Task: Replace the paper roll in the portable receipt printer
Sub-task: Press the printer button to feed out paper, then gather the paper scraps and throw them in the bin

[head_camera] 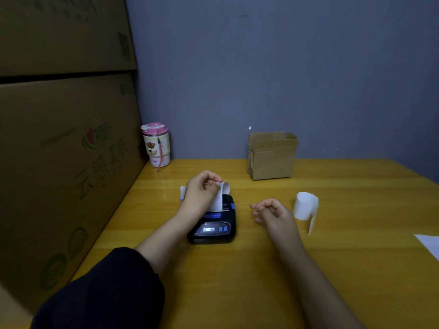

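A small black receipt printer [213, 227] with a lit display and blue buttons sits on the yellow wooden table [237, 281]. A white paper strip [219, 197] rises from its top slot. My left hand [202, 193] pinches the upper end of that strip, just above the printer. My right hand [273, 212] hovers to the right of the printer, fingers loosely curled and holding nothing. A loose white paper roll [305, 206] with a trailing tail stands on the table further right. Something small and white [182, 193] shows behind my left hand.
Large cardboard boxes [66, 150] are stacked along the left. A pink and cream tumbler [156, 146] stands at the back left corner. A small open carton [272, 155] sits at the back by the grey wall. A white sheet [430, 245] lies at the right edge.
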